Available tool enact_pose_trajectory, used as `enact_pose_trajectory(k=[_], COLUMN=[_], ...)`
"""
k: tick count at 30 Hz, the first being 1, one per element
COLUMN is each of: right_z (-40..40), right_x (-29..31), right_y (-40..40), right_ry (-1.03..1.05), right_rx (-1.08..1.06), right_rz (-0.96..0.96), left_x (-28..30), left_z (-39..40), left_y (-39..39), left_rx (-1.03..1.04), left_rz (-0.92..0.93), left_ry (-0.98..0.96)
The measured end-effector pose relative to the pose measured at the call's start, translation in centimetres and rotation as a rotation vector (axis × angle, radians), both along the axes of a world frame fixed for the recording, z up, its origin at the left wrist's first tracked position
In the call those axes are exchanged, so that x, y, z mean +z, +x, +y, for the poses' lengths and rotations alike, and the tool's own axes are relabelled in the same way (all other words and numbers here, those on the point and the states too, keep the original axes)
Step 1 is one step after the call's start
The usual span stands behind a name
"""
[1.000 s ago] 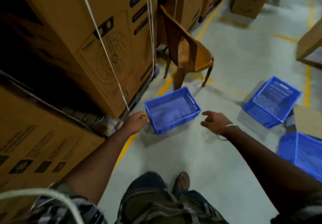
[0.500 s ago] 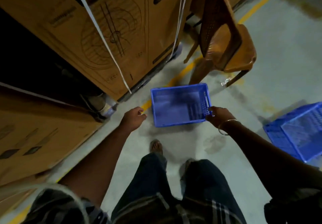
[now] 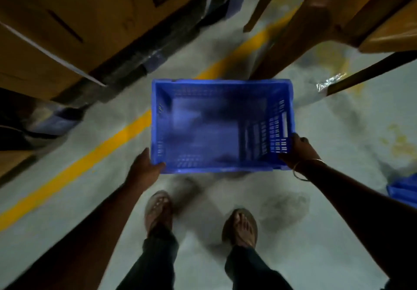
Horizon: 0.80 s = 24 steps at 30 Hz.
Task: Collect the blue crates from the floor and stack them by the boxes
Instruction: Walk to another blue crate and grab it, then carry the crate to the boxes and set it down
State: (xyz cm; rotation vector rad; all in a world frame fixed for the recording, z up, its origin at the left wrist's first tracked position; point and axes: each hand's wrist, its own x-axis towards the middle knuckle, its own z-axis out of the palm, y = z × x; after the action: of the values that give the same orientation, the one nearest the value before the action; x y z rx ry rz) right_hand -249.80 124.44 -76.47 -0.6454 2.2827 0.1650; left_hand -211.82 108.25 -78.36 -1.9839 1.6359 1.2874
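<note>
- A person bends over a blue crate (image 3: 222,125) on a warehouse floor (image 3: 338,233), a hand on each near corner; the crate lies open side up, empty, across a yellow line (image 3: 90,161) painted on the concrete; whether its base has left the floor cannot be told through the blur.
- The left hand (image 3: 144,169) clasps the near left corner, thumb hooked over the rim and the other fingers hidden beneath; the grip looks meant to take weight from below.
- The right hand (image 3: 297,149) holds the near right corner; its fingers (image 3: 284,147) curl against the slotted side wall, pinching that wall rather than spread; a bangle (image 3: 301,172) circles the wrist.
- Hands at matching corners would keep the crate level in a lift; the feet (image 3: 158,208) stand apart just behind it, toes toward the crate, a stance that suits a straight pull upward.
- Boxes (image 3: 63,23), bound with white strapping, stand along the far left of the floor beyond the line; the crate lies near them, so the carry to a stacking spot looks short.
- A brown chair (image 3: 338,18) stands at the far right, one leg just behind the crate's far edge; a careless lift could knock it.
- Another crate (image 3: 404,190) shows at the right edge, likely next for collection.
</note>
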Motion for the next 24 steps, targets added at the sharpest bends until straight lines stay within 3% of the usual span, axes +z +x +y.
enact_pose_trajectory(k=[5,10,17,24], right_z=[0.0,0.8,1.8,1.6], right_x=[-8.2,-8.2,2.9,23.4], right_y=[-1.9,-2.5,0.6,5.0], right_ry=[-0.073,-0.251,-0.452,-0.561], right_rx=[-0.137,-0.273,-0.211,-0.051], right_rz=[0.093,0.14,0.023,-0.064], left_x=[-9.3,-8.6,1.6,23.6], left_z=[-2.4,-2.4,2.4,7.9], left_y=[-2.6,-2.9,2.8,10.4], left_rx=[0.291,0.38,0.586,0.724], left_rz=[0.046,0.022,0.02,0.028], left_ry=[-0.19,-0.296,-0.35,-0.369])
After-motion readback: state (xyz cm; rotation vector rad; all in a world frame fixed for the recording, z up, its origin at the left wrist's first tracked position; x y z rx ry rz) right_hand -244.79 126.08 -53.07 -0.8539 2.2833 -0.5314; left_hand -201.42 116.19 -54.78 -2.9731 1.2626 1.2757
